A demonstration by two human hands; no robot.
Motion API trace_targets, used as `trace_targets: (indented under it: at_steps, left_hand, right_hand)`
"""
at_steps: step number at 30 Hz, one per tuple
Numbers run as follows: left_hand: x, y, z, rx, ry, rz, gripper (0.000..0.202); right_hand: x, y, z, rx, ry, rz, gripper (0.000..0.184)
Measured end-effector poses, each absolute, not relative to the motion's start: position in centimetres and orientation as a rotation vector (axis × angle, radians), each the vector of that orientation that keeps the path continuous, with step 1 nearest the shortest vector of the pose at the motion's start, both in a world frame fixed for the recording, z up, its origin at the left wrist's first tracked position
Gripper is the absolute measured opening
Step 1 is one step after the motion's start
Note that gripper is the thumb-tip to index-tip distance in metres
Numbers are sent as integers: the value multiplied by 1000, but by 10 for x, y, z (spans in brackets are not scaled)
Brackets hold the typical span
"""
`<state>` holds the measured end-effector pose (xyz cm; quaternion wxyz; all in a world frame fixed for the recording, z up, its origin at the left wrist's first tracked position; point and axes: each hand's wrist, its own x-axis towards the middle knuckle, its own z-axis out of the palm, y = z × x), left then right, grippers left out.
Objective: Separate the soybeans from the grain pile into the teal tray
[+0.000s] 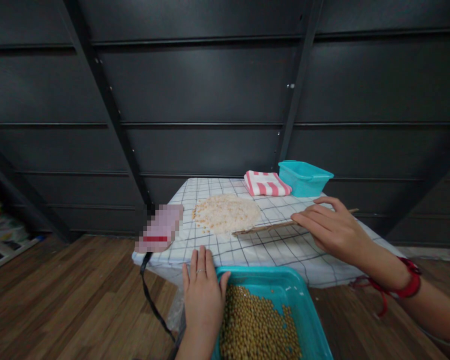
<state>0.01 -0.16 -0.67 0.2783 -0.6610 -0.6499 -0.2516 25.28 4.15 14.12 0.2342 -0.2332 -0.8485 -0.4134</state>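
Note:
My left hand [203, 292] grips the near left rim of a teal tray [303, 310] filled with brown beans [257, 325], fingers laid over the edge. My right hand [332, 227] rests on the checked white cloth [277, 245], its fingers closed around one end of a long thin wooden stick [262, 228]. The stick's other end touches a flat pile of pale grains [225, 212] spread on the cloth.
A folded red-and-white striped towel [266, 183] and a small teal tub [304, 177] sit at the far edge of the low table. A blurred pinkish object [160, 228] with a black strap [152, 300] lies at the left corner. Dark panelled wall behind; wooden floor around.

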Motion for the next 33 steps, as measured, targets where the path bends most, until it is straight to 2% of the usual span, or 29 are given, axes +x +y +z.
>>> trace_targets:
  at_steps: [33]
  left_hand:
    - [-1, -2, -5, -1770, -1715, -633, 52]
  right_hand:
    - [250, 37, 141, -563, -2340, -1123, 23]
